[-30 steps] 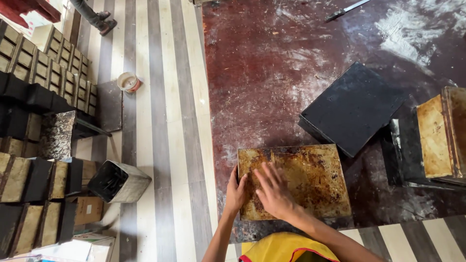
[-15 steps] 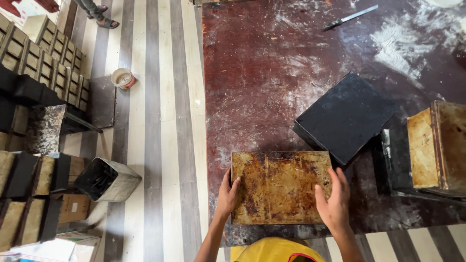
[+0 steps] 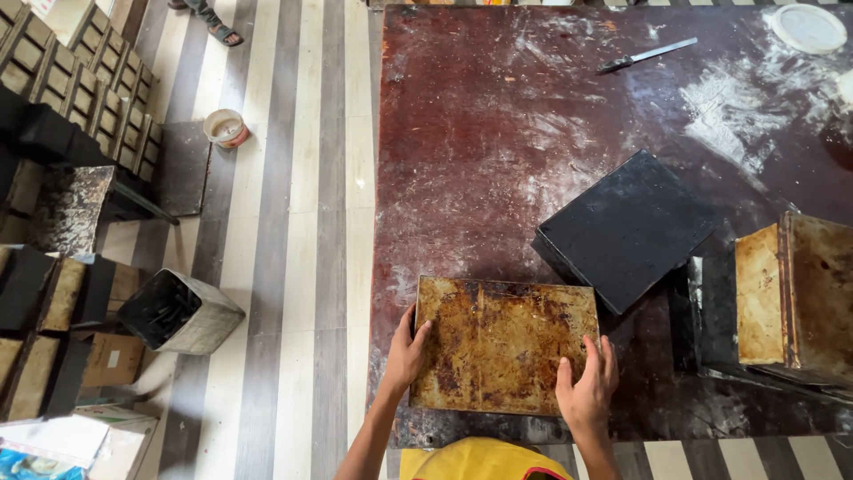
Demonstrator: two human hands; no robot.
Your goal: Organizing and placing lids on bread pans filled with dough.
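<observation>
A black box (image 3: 629, 229) is lying tilted right of the middle of the frame, on the dark red bench (image 3: 498, 133), which is showing white floury smears. A knife (image 3: 646, 55) is resting near the upper edge, and a white round lid (image 3: 808, 28) is sitting in the upper right corner. Rusty brown tins (image 3: 791, 298) are standing at the right edge. On the striped floor (image 3: 302, 222), a small cup (image 3: 225, 128) is standing in the upper left, and a grey tin (image 3: 181, 311) is lying tipped at the left. Rows of dark tins (image 3: 80, 84) are filling the upper left corner.
</observation>
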